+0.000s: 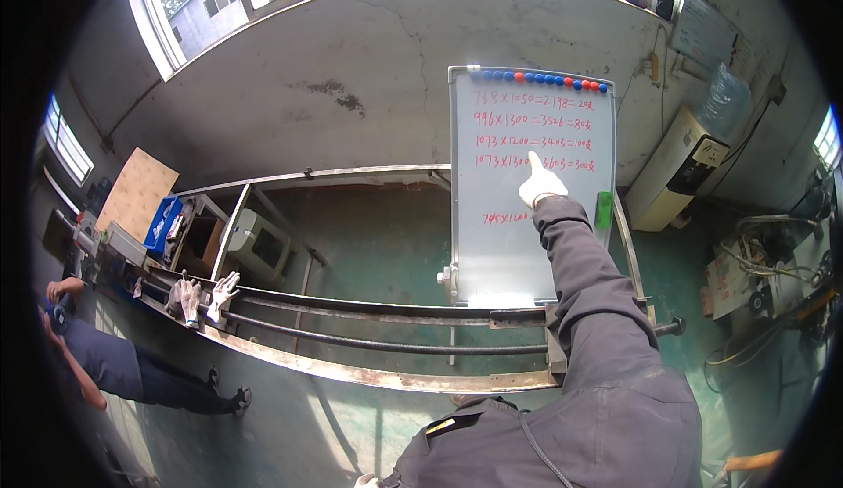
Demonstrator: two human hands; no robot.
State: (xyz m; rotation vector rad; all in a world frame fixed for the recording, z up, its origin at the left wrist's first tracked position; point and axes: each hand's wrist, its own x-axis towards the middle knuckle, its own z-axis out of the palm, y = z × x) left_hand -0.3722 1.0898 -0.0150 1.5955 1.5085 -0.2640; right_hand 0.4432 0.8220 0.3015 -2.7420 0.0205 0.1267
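Note:
My right hand, in a white glove, reaches up to a whiteboard with the index finger stretched out over the red handwriting. Nothing shows in its grip. Whether the fingertip touches the board I cannot tell. Red handwritten lines fill the board's upper half, and a row of blue and red round magnets runs along its top. A green eraser sits on its right edge. Only a sliver of my left hand shows at the lower edge, next to my dark jacket; its fingers are hidden.
A metal frame with a long dark bar crosses before me. On its left end stand a white glove and a greyish glove, near a blue bin. Another person stands at left. A water dispenser is at right.

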